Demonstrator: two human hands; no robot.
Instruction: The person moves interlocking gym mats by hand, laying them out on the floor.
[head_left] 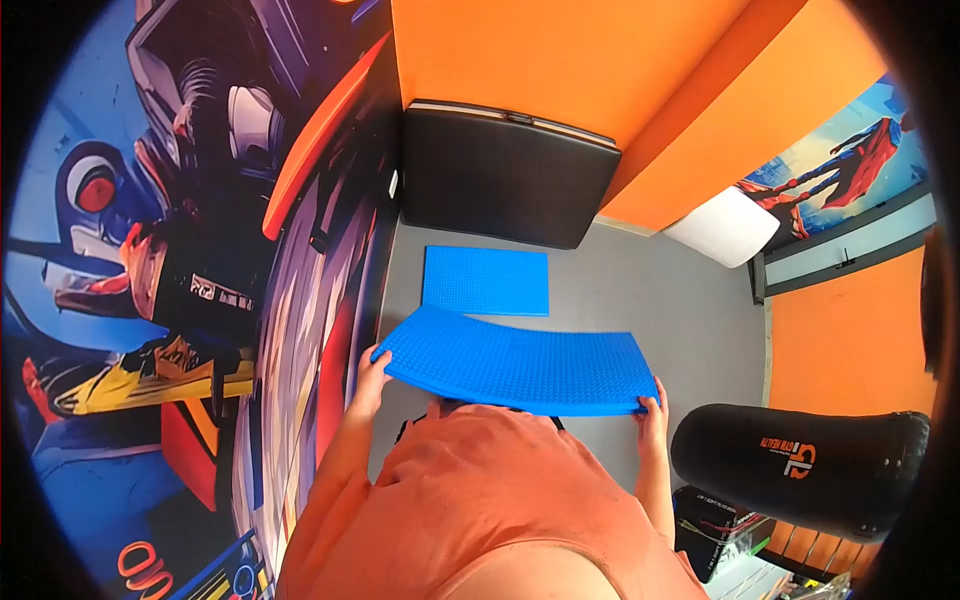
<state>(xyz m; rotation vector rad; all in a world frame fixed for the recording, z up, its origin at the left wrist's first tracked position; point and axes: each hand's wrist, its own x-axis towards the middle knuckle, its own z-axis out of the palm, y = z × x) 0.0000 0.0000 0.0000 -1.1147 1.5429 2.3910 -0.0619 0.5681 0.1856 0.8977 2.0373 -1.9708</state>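
A blue textured foam mat (520, 365) is held out in front of my body, sagging slightly in the middle. My left hand (370, 378) grips its left end, with the thumb over the edge. At the opposite end, my right hand (652, 408) is closed on the right corner. Beyond it, a second blue mat (487, 281) lies flat on the grey floor (640, 290), partly behind the held one from this view.
A black padded panel (508, 175) leans against the orange wall (520, 55). A black cylindrical punching bag (800, 470) is at the right, above a black box (705, 535). A white panel (724, 228) stands by the far right wall. A mural (150, 250) covers the left wall.
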